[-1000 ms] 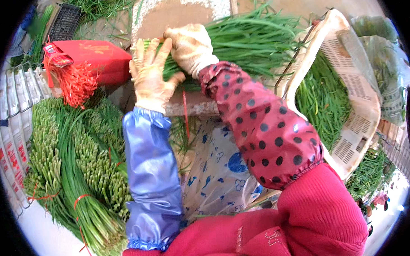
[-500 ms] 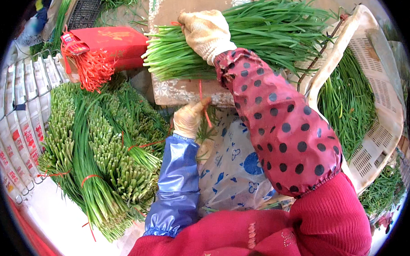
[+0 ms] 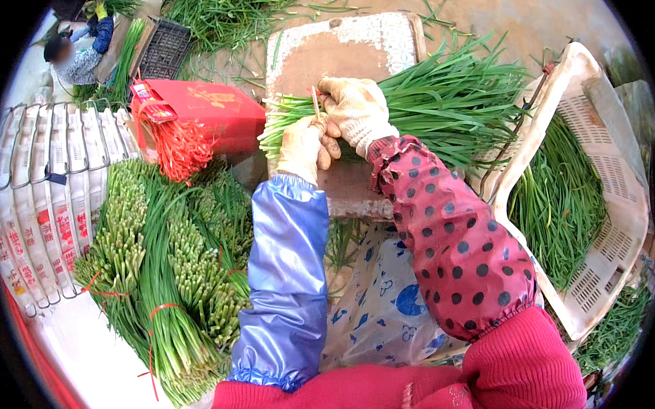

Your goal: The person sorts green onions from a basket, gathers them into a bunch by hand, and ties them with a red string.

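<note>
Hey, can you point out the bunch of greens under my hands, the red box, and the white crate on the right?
Bunch of greens [image 3: 454, 103]: head view, on its leafy part.
Red box [image 3: 219, 107]: head view, on its top.
White crate [image 3: 622, 224]: head view, on its inner wall.

Middle of the bunch of green stalks, hidden by the left hand and right hand; the lower run of the red tie is lost between the fingers, and which hand grips it cannot be told. The bunch conceals part of the table. The upper edge cuts off the loose greens; the lower edge, the red sweater. Upper left: a person, head blurred.
</note>
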Demonstrator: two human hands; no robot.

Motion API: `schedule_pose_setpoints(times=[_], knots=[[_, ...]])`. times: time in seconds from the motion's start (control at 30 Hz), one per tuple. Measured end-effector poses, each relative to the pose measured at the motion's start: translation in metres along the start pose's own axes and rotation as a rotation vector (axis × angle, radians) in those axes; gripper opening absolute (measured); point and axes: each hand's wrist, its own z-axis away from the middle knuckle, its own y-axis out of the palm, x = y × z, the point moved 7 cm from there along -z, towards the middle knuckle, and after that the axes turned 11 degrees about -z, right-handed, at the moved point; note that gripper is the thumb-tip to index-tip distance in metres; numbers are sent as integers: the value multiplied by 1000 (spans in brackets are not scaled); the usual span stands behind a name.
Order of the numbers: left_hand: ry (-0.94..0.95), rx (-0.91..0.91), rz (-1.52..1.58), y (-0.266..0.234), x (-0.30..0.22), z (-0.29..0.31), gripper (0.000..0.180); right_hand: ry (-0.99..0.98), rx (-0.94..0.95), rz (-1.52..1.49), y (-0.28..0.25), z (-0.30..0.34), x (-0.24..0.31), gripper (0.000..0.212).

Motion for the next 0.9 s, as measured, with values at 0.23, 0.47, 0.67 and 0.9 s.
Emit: schedule_pose_setpoints(times=[0.23,0.47,0.67,0.9], knots=[[-17,109,70,3,7,-18,34,219,-18,-78,-11,1,-11,18],[-62,98,114,0,10,-17,36,204,-23,-59,-7,2,-8,17],[-179,-4,286,3,13,-20,37,120,-6,-19,-9,2,-3,14],[-190,20,190,-4,11,-27,36,-1,31,-72,-5,-3,0,9]])
